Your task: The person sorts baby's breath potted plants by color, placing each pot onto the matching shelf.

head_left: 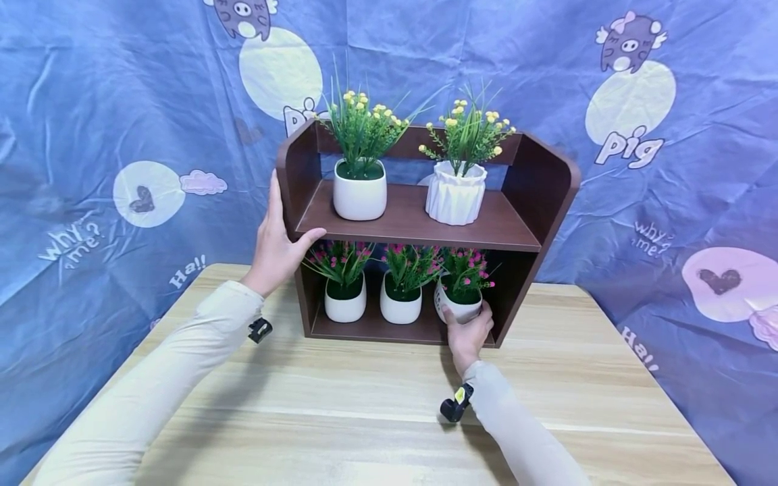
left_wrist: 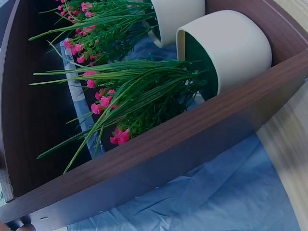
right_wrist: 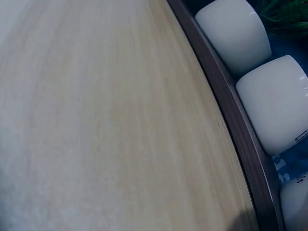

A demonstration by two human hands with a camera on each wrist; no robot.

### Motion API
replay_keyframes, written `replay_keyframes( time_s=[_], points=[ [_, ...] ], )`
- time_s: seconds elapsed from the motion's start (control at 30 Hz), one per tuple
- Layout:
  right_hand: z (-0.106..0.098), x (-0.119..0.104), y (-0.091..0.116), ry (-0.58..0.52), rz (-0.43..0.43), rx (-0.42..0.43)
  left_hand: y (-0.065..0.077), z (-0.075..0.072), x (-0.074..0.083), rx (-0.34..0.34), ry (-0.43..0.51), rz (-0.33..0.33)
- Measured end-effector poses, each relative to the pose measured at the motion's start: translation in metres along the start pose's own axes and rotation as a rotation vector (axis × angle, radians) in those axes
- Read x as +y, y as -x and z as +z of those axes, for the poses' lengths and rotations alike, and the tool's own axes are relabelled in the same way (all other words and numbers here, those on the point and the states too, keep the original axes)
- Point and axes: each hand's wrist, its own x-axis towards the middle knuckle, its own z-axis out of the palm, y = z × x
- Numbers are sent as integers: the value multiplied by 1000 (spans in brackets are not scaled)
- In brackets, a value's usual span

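Observation:
A dark brown two-tier shelf (head_left: 392,231) stands on the table. My left hand (head_left: 276,251) holds its left side panel, with the long fingers along the outside and the thumb over the front by the upper board. On the lower tier, my right hand (head_left: 471,335) grips the white pot of a pink-flowered potted plant (head_left: 467,309) at the right end; this pot leans slightly. To its left are a middle pink-flowered plant (head_left: 401,307) and a left one (head_left: 345,307), closer in the left wrist view as a white pot (left_wrist: 231,48). The right wrist view hides the right hand's grip.
On the upper tier sit a yellow-flowered plant in a smooth white pot (head_left: 360,199) and another in a ribbed white pot (head_left: 456,199). The light wood table (head_left: 340,412) extends in front. A blue patterned cloth (head_left: 425,40) hangs behind.

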Motion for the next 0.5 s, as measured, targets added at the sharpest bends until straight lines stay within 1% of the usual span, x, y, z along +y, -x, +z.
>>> replay_keyframes(
  time_s=[0.13, 0.23, 0.33, 0.47, 0.5],
  points=[
    [-6, 0, 1, 45, 3, -54, 1, 1, -1, -14, 8, -12],
    [-12, 1, 4, 72, 2, -116, 6, -1, -3, -40, 0, -30],
    [-20, 1, 7, 77, 25, -205, 15, -4, -8, -81, -9, -29],
    [-35, -1, 13, 40, 65, -342, 31, -6, -19, -130, 3, 1],
    [-39, -1, 15, 40, 63, -374, 35, -7, -21, -136, 4, 8]
  ],
)
